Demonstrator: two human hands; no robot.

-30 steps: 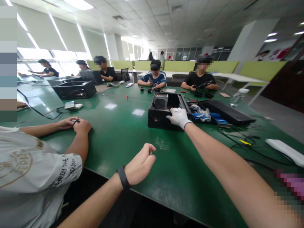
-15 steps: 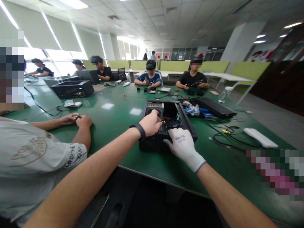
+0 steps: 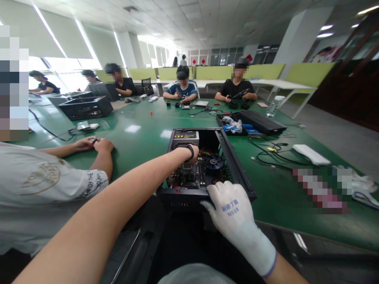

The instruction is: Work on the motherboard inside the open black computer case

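Observation:
An open black computer case (image 3: 241, 177) lies at the near edge of the green table, its front part over the edge. Inside are a power supply (image 3: 186, 137), a circuit board (image 3: 189, 175) and a round fan (image 3: 214, 162). My bare left hand (image 3: 194, 153), a black band at its wrist, reaches into the case beside the power supply; its fingers are hidden. My right hand (image 3: 226, 203), in a white glove, is closed on the near rim of the case, fingers over the top and thumb on the outer side.
A person in a light shirt (image 3: 50, 181) sits at my left, both hands together over the table. Cables (image 3: 266, 156), a white object (image 3: 311, 154) and a bottle (image 3: 275, 106) lie or stand to the right. Another open case (image 3: 85, 108) is at the back left; people sit across the table.
The computer case has come nearer and over the table edge, with my right hand on its rim. My left hand has gone deeper into the case, and the view has shifted.

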